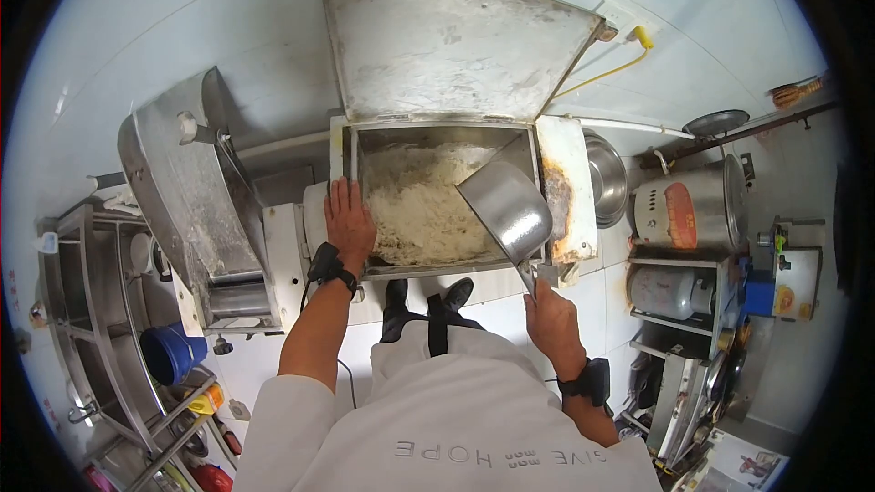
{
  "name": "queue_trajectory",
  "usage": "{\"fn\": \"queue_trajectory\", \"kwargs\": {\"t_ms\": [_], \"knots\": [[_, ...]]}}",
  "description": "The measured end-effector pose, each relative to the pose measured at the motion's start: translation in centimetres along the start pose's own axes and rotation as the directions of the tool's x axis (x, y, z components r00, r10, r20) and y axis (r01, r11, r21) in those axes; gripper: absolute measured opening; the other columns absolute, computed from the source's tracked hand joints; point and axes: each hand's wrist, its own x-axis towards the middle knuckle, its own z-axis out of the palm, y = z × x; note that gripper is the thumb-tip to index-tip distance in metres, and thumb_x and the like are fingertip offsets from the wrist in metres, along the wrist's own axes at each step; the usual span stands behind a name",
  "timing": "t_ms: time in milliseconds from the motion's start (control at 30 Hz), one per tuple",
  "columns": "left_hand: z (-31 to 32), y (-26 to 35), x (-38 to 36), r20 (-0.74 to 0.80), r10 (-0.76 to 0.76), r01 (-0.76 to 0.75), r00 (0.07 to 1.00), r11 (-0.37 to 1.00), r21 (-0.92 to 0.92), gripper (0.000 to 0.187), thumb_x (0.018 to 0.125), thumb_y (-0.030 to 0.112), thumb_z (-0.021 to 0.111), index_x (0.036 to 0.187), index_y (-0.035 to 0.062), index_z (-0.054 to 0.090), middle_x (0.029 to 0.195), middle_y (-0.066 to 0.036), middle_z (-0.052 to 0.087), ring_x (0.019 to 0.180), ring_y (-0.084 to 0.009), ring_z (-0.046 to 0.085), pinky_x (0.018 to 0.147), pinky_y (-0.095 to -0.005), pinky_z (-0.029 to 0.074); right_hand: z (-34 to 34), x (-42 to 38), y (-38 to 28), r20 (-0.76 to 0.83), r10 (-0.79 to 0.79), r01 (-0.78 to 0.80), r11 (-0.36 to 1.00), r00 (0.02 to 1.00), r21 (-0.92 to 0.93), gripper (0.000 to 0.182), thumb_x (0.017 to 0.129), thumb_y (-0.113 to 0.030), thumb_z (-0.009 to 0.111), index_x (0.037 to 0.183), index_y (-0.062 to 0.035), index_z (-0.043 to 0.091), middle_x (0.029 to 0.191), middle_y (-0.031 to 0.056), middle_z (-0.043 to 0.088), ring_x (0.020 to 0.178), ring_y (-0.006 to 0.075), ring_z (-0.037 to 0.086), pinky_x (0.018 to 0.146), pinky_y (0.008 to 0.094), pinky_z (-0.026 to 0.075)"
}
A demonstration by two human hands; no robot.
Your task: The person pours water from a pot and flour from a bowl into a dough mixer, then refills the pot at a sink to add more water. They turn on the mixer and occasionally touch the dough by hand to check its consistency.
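Note:
A metal mixer bin [433,268] holds pale, crumbly flour or dough [415,200], and its lid [456,50] is raised against the wall. My right hand [553,323] is closed around the handle of a metal water dipper [510,205]. The dipper is tipped over the right part of the bin, its mouth facing left and its rounded outside toward me. What is inside the dipper is hidden. My left hand [348,223] rests flat on the bin's left edge, fingers stretched out and holding nothing.
A dough roller machine [196,200] stands at left, with a metal rack [100,310] and blue bucket [173,353] beyond it. On the right are a metal bowl [605,178], a large pot [688,207] and a shelf with a gas cylinder [670,292]. A yellow hook [643,38] hangs by the lid.

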Motion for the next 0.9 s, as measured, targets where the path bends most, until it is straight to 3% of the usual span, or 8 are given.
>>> {"fn": "queue_trajectory", "kwargs": {"t_ms": [100,333,433,467,500,533,600,900], "knots": [[0.0,0.0,0.0,0.008,0.001,-0.001,1.0,1.0,-0.002,0.054,0.091,0.016,0.047,0.141,-0.0003,0.037,0.152,-0.017,0.026,0.144,-0.0339,0.017,0.116,-0.0509,0.014,-0.1,-0.2,-0.3,-0.053,-0.004,0.002,0.999,0.999,-0.038,0.017,0.09,-0.014,0.059,0.094,-0.0019,0.048,0.072,0.0197,0.063,0.066,0.038,0.064,0.058,0.0452,0.051],[-0.1,0.1,0.1,0.025,-0.006,0.006,1.0,1.0,0.014,0.054,0.092,0.017,0.047,0.142,-0.001,0.036,0.153,-0.017,0.025,0.144,-0.0335,0.016,0.116,-0.0502,0.013,0.5,-0.7,0.1,-0.135,-0.009,0.005,1.0,0.991,-0.027,0.016,0.09,-0.012,0.058,0.099,-0.0022,0.05,0.073,0.0222,0.062,0.068,0.0398,0.063,0.059,0.0455,0.051],[0.0,0.1,0.0,0.021,-0.007,0.007,1.0,1.0,0.012,0.054,0.092,0.018,0.047,0.142,-0.001,0.036,0.153,-0.017,0.025,0.144,-0.0334,0.016,0.116,-0.0498,0.013,0.6,-0.6,0.4,-0.16,-0.019,0.037,0.993,0.987,0.109,0.018,0.093,-0.015,0.057,0.102,-0.0022,0.05,0.067,0.0163,0.061,0.056,0.0308,0.062,0.049,0.0391,0.049],[0.1,0.0,0.1,0.02,-0.007,0.006,1.0,1.0,0.012,0.054,0.092,0.018,0.047,0.142,-0.001,0.036,0.153,-0.017,0.025,0.144,-0.0334,0.016,0.116,-0.0498,0.013,0.0,-0.7,0.1,0.007,0.246,-0.212,0.82,0.969,0.532,0.019,0.095,-0.019,0.056,0.104,-0.0027,0.05,0.065,0.0101,0.056,0.051,0.0222,0.057,0.043,0.0337,0.045],[0.2,0.0,0.1,0.011,-0.003,0.002,1.0,1.0,0.017,0.054,0.092,0.018,0.047,0.141,-0.001,0.037,0.153,-0.017,0.025,0.144,-0.0333,0.016,0.116,-0.0496,0.013,-0.8,-0.9,-0.4,0.267,0.396,-0.434,0.427,0.878,0.794,0.021,0.097,-0.023,0.055,0.105,-0.0033,0.05,0.062,0.0039,0.052,0.045,0.0135,0.051,0.038,0.0283,0.04],[0.2,0.0,0.0,0.003,0.002,-0.002,1.0,1.0,0.022,0.054,0.092,0.018,0.048,0.141,-0.001,0.037,0.153,-0.017,0.025,0.144,-0.0333,0.017,0.116,-0.0494,0.013,-1.3,-1.2,-0.6,0.267,0.397,-0.434,0.426,0.878,0.794,0.021,0.097,-0.023,0.055,0.105,-0.0033,0.05,0.062,0.0039,0.052,0.045,0.0135,0.051,0.038,0.0283,0.04],[0.0,0.1,0.0,0.014,-0.003,0.002,1.0,1.0,0.02,0.054,0.092,0.018,0.048,0.141,-0.0011,0.037,0.152,-0.017,0.026,0.144,-0.0333,0.017,0.116,-0.0494,0.013,-2.2,-2.0,-0.2,0.289,0.384,-0.311,-0.006,0.877,0.951,0.024,0.1,-0.029,0.05,0.105,-0.0057,0.053,0.062,-0.0059,0.037,0.043,0.0021,0.032,0.034,0.0195,0.029],[-0.4,0.4,0.1,0.007,0.008,-0.008,1.0,1.0,0.021,0.053,0.091,0.016,0.049,0.14,-0.0015,0.038,0.151,-0.018,0.029,0.143,-0.0339,0.018,0.116,-0.05,0.014,-2.7,-6.2,3.2,0.177,0.498,-0.06,-0.242,0.849,0.968,0.022,0.098,-0.029,0.057,0.103,-0.0078,0.051,0.059,-0.0057,0.037,0.041,0.0043,0.035,0.034,0.0206,0.031]]}}
